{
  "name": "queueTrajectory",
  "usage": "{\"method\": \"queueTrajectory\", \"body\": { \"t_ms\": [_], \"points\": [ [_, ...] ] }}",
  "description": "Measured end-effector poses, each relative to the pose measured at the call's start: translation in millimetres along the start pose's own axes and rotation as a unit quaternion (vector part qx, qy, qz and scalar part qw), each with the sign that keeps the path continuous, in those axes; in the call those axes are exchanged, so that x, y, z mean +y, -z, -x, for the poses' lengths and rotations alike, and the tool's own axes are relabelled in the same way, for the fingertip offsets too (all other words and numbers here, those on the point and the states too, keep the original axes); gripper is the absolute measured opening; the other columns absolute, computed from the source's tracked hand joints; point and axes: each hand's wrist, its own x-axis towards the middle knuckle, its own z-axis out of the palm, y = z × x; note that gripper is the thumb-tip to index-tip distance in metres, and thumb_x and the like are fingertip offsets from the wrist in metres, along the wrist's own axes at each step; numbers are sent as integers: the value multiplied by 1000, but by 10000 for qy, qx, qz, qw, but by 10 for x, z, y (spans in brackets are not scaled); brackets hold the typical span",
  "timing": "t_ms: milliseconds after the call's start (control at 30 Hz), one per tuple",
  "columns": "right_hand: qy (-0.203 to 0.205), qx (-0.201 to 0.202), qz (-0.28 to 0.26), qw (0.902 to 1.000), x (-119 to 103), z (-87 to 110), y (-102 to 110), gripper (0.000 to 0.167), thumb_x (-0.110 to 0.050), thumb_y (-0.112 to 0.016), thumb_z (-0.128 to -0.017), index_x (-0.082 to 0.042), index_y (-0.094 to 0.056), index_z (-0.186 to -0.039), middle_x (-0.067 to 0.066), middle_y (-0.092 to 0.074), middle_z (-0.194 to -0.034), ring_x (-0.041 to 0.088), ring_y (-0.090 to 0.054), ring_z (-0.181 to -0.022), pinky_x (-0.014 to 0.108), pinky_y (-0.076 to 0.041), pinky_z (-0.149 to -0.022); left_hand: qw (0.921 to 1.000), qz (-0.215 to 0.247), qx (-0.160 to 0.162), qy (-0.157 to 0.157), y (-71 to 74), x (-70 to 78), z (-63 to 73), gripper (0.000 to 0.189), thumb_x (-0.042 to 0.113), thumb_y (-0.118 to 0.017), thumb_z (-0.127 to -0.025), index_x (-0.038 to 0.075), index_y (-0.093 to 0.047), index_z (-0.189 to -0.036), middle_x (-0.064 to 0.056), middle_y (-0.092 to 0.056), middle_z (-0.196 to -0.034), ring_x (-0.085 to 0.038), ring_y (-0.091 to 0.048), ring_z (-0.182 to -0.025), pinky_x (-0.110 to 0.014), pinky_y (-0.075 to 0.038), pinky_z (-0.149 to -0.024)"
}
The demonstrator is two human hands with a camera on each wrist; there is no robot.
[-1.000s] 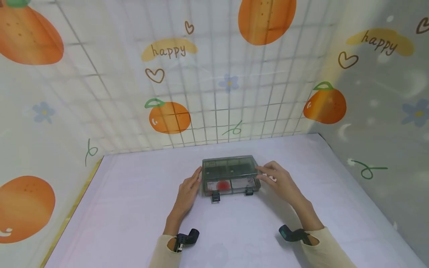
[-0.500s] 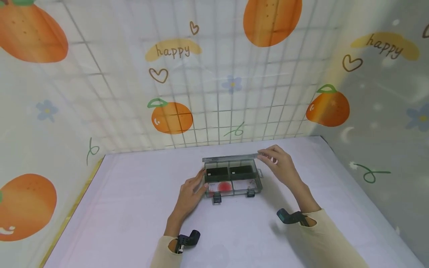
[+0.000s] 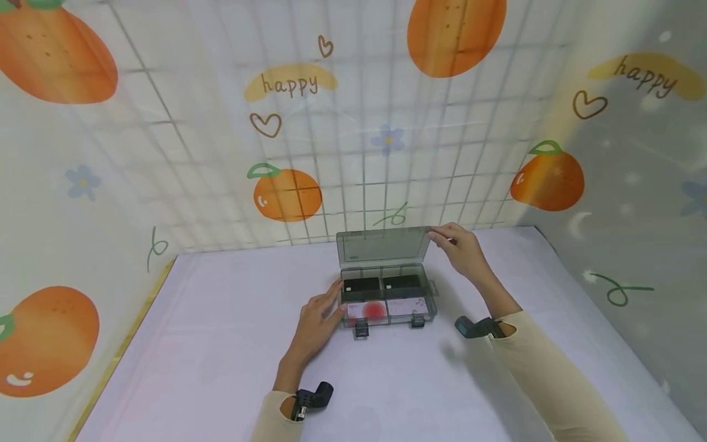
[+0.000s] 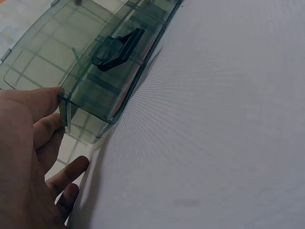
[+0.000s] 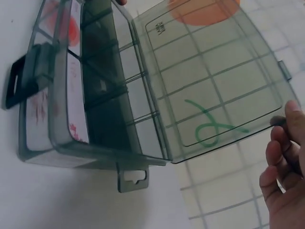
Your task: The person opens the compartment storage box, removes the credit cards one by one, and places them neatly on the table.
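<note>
A grey-green see-through plastic storage box [image 3: 390,320] stands on the table with its lid [image 3: 383,247] raised past upright at the back. Two dark blocks [image 3: 361,284] sit in its rear compartments, and white printed cards, one with a red spot [image 3: 374,310], show at the front. My left hand [image 3: 316,322] holds the box's left front corner, thumb at the front edge and fingers along the side. With thumb and fingertips my right hand [image 3: 463,252] pinches the lid's right edge. Both front latches hang loose, one dark latch [image 4: 119,50] showing close in the left wrist view.
A white cloth covers the table [image 3: 221,344]. Behind it rises a curtain [image 3: 453,141] printed with oranges, hearts and grid lines, close to the raised lid. A hanging tab [image 5: 133,179] juts from the box's right side.
My right hand has swung the lid up and back from nearly closed, showing the compartments. My left thumb has come onto the box's front corner.
</note>
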Motion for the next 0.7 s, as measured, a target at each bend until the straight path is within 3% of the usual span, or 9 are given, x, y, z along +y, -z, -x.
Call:
{"method": "queueTrajectory", "body": {
  "t_ms": [167,400,700],
  "points": [
    [-284,-168,-247,9991,85,-136,-71,39,-35,-62,-100,-6,-71,-125,6,-67,-107,24,-58,-90,32,-46,-68,9999,-43,70,-77,22,-6,12,55,42,-55,-102,28,-42,-154,15,-39,-156,-34,-46,-130,-62,-25,-110],
    [-724,-258,-423,9961,220,-268,-168,45,-43,-61,-99,-7,-72,-124,11,-68,-104,28,-58,-95,39,-47,-76,9994,51,162,-302,9,-9,20,56,36,-59,-101,22,-44,-153,9,-40,-156,-35,-48,-129,-65,-27,-107],
    [-1114,-435,-291,9924,438,-341,-328,45,-43,-61,-100,-7,-71,-124,13,-70,-109,28,-61,-98,39,-48,-76,9998,-33,78,-180,-13,-30,9,58,46,-55,-101,26,-41,-154,16,-36,-157,-32,-47,-130,-62,-27,-109]
  ]
}}
